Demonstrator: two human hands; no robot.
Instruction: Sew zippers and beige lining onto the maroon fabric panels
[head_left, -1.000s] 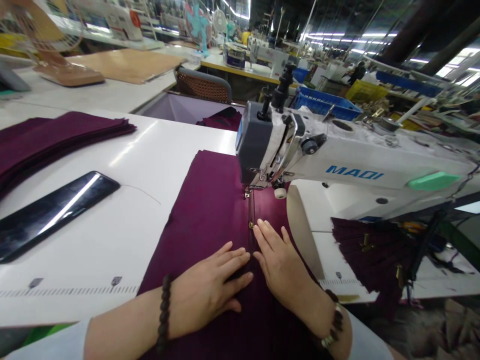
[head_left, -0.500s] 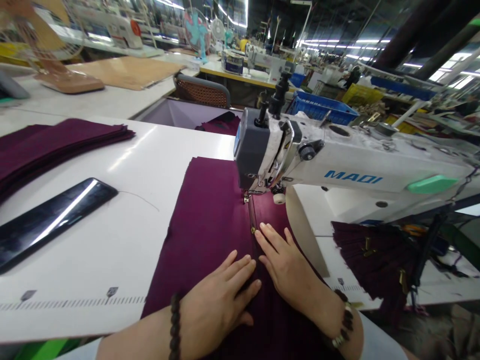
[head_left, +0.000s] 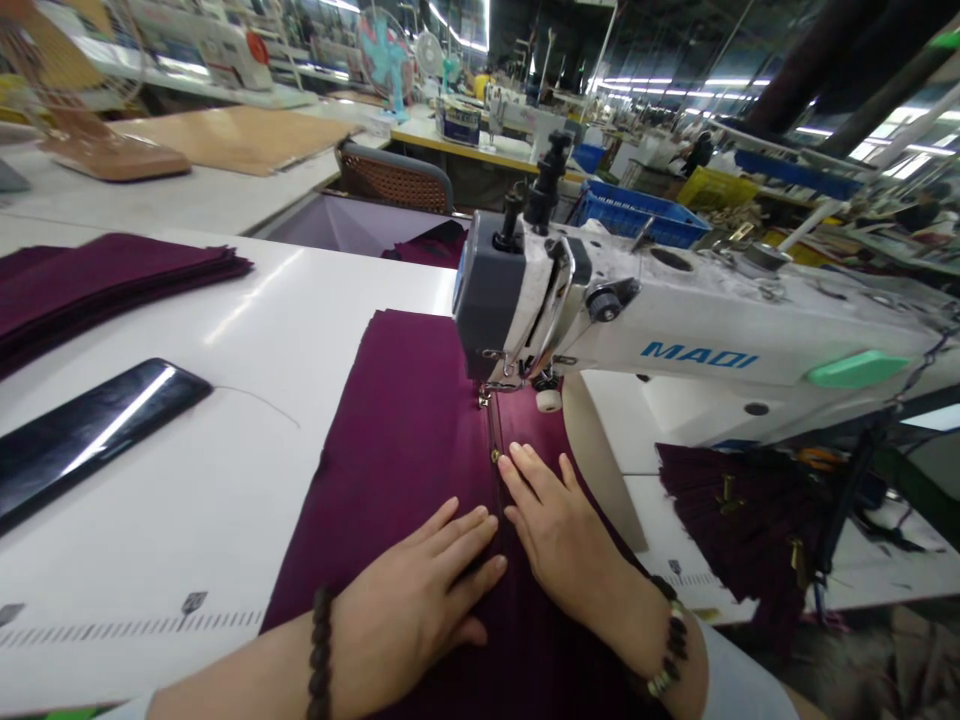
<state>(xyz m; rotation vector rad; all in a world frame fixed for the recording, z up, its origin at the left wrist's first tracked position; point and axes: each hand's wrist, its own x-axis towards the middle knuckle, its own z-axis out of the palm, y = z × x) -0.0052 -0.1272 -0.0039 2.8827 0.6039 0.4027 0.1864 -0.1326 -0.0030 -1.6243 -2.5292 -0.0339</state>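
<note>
A maroon fabric panel (head_left: pixel 397 420) lies on the white machine table, its far part under the head of a sewing machine (head_left: pixel 697 320). A zipper (head_left: pixel 493 425) runs along the panel toward the presser foot (head_left: pixel 483 399), with a small brass zipper pull (head_left: pixel 495 455) on it. My left hand (head_left: pixel 420 590) rests on the fabric left of the zipper line, fingers stretched out. To the right of the zipper, my right hand (head_left: pixel 562 530) lies on the cloth with fingers extended, its index fingertip close beside the brass pull. Neither hand grips anything.
At the left lie a stack of maroon pieces (head_left: pixel 112 285) and a dark phone (head_left: pixel 97 430). More maroon strips with brass pulls (head_left: pixel 739 520) lie right of the machine. A blue crate (head_left: pixel 637 212) and a chair (head_left: pixel 397 178) stand behind.
The whole view has shifted slightly, so things appear a little further left. Hands, fabric and zipper pull keep about the same places relative to the machine.
</note>
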